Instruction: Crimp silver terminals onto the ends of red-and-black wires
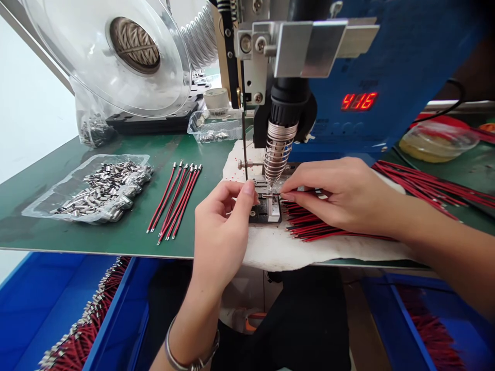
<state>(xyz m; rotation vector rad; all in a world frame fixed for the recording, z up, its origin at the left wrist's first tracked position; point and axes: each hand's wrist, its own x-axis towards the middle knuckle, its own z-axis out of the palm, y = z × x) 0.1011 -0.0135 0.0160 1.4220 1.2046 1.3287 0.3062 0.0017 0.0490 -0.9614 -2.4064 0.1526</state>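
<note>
Head view, two hands at one bench. Left hand (224, 221): thumb and forefinger pinched nearly closed on one small metal connector (266, 195). Right hand (344, 196): fingertips pinched together on one thin wire (281, 194). Connector sits between the two hands, long axis side to side, wire end toward the right hand; one spring-wound tip (278, 154) right above, contact unclear. Left of left hand: six or seven red-black leads (180, 203), metal ends pointing away; farther left, one parts tray (38, 208). Under right hand: wire pile (309, 226), too many to count.
</note>
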